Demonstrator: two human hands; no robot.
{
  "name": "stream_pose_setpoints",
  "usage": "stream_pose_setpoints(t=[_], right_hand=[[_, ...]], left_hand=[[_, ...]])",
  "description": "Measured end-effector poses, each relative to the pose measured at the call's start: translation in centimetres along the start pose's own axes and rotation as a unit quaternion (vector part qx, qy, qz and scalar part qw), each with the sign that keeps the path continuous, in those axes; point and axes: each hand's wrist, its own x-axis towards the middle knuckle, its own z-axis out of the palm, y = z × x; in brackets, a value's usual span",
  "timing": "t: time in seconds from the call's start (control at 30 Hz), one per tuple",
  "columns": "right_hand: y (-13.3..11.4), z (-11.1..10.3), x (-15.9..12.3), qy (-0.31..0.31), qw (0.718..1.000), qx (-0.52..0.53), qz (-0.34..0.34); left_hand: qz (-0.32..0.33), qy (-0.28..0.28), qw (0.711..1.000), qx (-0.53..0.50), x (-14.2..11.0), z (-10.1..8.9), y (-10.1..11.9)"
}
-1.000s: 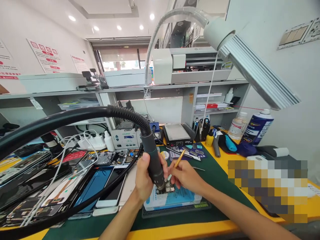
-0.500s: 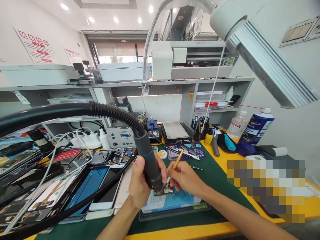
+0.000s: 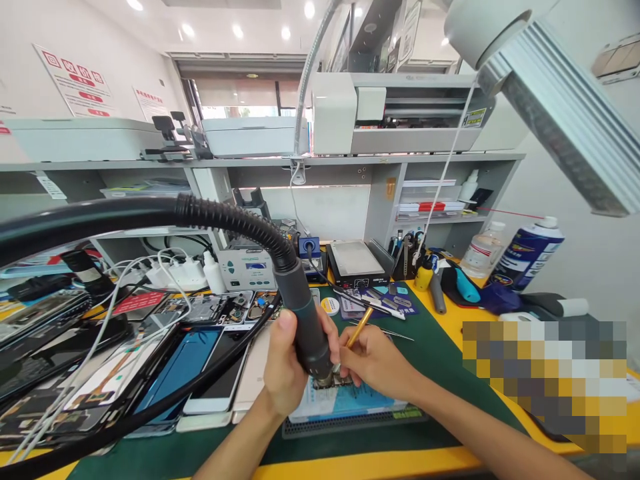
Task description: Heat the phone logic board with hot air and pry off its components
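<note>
My left hand (image 3: 287, 363) is wrapped around the black handle of a hot air gun (image 3: 305, 320), whose nozzle points down. Just under the nozzle lies a small circuit board (image 3: 342, 382), partly hidden by the nozzle and my fingers. My right hand (image 3: 373, 360) pinches a slim gold-handled tool (image 3: 361, 325), with its tip low beside the nozzle; the kind of tip is too small to make out. Beneath the board is a blue and white pad (image 3: 370, 400) resting on a dark perforated tray (image 3: 345, 427).
A black hose (image 3: 125, 217) arches in from the left. Phone parts, a blue phone panel (image 3: 175, 370) and a white phone (image 3: 215, 373) lie left of the green mat (image 3: 440, 393). Tweezers (image 3: 390, 331) lie behind my right hand. A spray can (image 3: 525, 250) and bottle (image 3: 483, 250) stand right.
The whole view has shifted slightly, so things sit a little further right. The gold-handled tool leans a bit more to the right. Both hands keep their hold.
</note>
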Motion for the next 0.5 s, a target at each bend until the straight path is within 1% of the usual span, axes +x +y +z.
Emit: stream_pose_setpoints(t=[0.2, 0.5], right_hand=[[-0.03, 0.05, -0.01, -0.002, 1.000, 0.002, 0.009], [-0.53, -0.06, -0.10, -0.006, 1.000, -0.006, 0.007]], left_hand=[[-0.009, -0.001, 1.000, -0.003, -0.03, -0.27, -0.08], [-0.015, -0.001, 1.000, 0.012, 0.07, 0.20, 0.49]])
